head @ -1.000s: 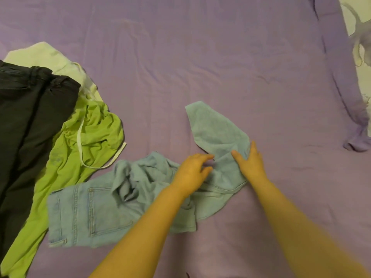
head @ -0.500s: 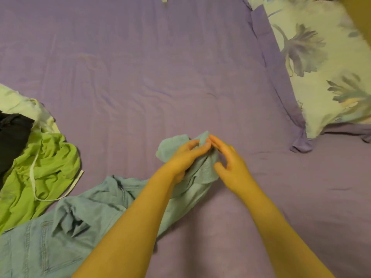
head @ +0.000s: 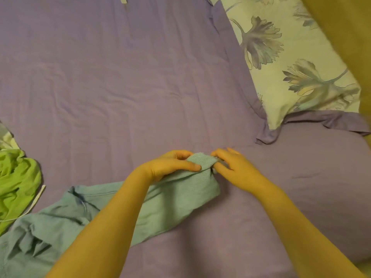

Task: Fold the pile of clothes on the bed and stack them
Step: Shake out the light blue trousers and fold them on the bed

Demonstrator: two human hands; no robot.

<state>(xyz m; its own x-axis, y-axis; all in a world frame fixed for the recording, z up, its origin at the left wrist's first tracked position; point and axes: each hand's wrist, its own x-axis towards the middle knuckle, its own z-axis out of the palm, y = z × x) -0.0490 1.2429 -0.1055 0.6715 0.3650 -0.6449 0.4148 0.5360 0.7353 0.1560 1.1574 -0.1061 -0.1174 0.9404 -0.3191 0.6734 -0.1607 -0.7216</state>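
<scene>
- left hand (head: 170,165) and right hand (head: 234,167): fingers pinch the end of the light blue jeans (head: 176,197)
- jeans trail across the purple bed (head: 120,77)
- green garment (head: 16,181) at left edge

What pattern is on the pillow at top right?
Large purple-grey flowers on pale cream; the pillow shows in the head view.

A wrinkled purple bedsheet (head: 120,87) spreads wide, with a floral pillow (head: 291,63) at upper right
</scene>
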